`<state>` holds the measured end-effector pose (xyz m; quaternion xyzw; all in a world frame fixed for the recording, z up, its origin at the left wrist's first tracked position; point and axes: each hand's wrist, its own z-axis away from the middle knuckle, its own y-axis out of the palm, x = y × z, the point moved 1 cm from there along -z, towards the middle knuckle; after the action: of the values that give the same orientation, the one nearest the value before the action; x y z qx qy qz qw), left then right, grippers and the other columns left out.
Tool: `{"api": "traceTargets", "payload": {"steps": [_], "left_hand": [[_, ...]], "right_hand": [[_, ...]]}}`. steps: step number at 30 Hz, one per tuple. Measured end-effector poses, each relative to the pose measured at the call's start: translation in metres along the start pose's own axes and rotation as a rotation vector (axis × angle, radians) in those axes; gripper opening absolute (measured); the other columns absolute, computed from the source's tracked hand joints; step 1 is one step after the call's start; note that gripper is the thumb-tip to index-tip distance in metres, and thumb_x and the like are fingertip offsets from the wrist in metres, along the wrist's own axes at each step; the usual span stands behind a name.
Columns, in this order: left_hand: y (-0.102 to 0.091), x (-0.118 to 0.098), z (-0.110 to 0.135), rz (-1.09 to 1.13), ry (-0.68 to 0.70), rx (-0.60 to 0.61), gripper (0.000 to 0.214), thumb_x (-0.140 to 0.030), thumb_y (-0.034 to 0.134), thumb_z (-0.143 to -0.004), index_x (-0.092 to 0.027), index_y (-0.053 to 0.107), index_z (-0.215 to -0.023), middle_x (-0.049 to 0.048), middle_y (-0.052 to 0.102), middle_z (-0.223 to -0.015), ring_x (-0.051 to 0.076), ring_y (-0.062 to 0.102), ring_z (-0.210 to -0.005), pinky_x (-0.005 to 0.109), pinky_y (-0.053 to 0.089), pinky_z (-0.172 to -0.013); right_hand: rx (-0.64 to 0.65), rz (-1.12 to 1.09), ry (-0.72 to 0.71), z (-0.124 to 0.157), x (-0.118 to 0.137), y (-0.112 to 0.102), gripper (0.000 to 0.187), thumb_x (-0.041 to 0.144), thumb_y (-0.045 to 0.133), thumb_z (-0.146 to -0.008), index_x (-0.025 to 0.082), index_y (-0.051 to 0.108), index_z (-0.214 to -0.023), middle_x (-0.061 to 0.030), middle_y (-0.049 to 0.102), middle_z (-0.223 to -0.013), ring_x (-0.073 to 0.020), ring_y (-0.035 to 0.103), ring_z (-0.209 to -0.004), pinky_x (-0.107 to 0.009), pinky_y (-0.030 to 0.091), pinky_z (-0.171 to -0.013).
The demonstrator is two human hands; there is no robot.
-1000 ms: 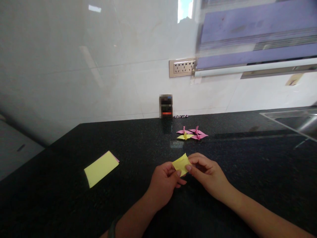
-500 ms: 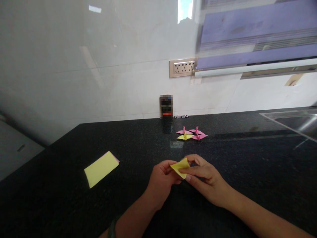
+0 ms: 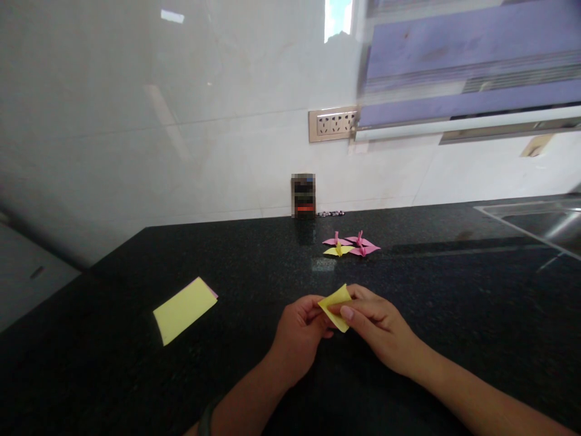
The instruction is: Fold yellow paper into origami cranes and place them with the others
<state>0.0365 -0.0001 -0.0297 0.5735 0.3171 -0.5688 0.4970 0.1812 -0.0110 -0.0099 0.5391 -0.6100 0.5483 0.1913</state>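
A small folded piece of yellow paper [image 3: 336,298] is held between my two hands above the dark counter. My left hand [image 3: 299,333] pinches its left side, with the fingertips partly hidden behind the paper. On the other side my right hand [image 3: 384,330] grips it, thumb and index finger lying across its front face. Beyond the hands, a yellow paper crane [image 3: 339,250] stands close to several pink ones, among them a pink paper crane [image 3: 364,250]. To the left lies a stack of yellow paper [image 3: 185,312] with a pink edge showing beneath.
A pixelated dark box [image 3: 303,196] stands against the wall, beside a small beaded strip [image 3: 331,214]. Wall sockets [image 3: 334,125] sit above. At the right is a metal sink [image 3: 544,221] set into the black counter [image 3: 254,254].
The yellow paper has shifted slightly to the right and turned a little in my hands. My right thumb has moved up from its lower edge onto its front.
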Motion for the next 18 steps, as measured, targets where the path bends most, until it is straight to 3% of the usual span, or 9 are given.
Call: {"api": "traceTargets", "payload": {"steps": [6, 10, 14, 18], "left_hand": [[0.000, -0.003, 0.000, 0.033, 0.010, -0.050, 0.016, -0.018, 0.060, -0.066, -0.013, 0.059, -0.081, 0.0028, 0.064, -0.069, 0.012, 0.057, -0.064, 0.022, 0.042, -0.060], [0.001, -0.004, 0.001, 0.041, 0.007, -0.047, 0.015, -0.017, 0.059, -0.067, -0.012, 0.059, -0.081, 0.0031, 0.064, -0.068, 0.011, 0.056, -0.060, 0.021, 0.042, -0.057], [0.002, -0.003, 0.001, 0.061, 0.004, 0.003, 0.017, -0.019, 0.058, -0.069, -0.012, 0.059, -0.084, 0.0034, 0.063, -0.069, 0.011, 0.056, -0.059, 0.022, 0.043, -0.058], [0.002, -0.002, 0.000, 0.071, -0.031, 0.013, 0.020, -0.023, 0.056, -0.071, -0.013, 0.059, -0.087, 0.0037, 0.062, -0.070, 0.012, 0.057, -0.061, 0.025, 0.044, -0.060]], "right_hand": [[0.034, 0.038, -0.043, 0.002, 0.003, 0.001, 0.026, 0.020, 0.041, -0.083, 0.017, 0.059, -0.064, -0.0030, 0.051, -0.081, -0.0134, 0.050, -0.079, -0.025, 0.040, -0.070], [-0.028, 0.016, -0.014, 0.003, -0.004, 0.005, 0.020, 0.019, 0.048, -0.079, 0.017, 0.058, -0.062, -0.0024, 0.051, -0.078, -0.0128, 0.051, -0.076, -0.024, 0.042, -0.067], [-0.108, 0.002, 0.042, 0.003, -0.009, 0.007, 0.006, 0.016, 0.053, -0.074, 0.019, 0.058, -0.076, -0.0016, 0.050, -0.078, -0.0116, 0.050, -0.068, -0.022, 0.043, -0.056], [-0.117, -0.002, 0.074, 0.004, -0.011, 0.008, 0.016, 0.015, 0.052, -0.073, 0.021, 0.056, -0.087, -0.0025, 0.051, -0.085, -0.0122, 0.051, -0.071, -0.021, 0.043, -0.055]]}}
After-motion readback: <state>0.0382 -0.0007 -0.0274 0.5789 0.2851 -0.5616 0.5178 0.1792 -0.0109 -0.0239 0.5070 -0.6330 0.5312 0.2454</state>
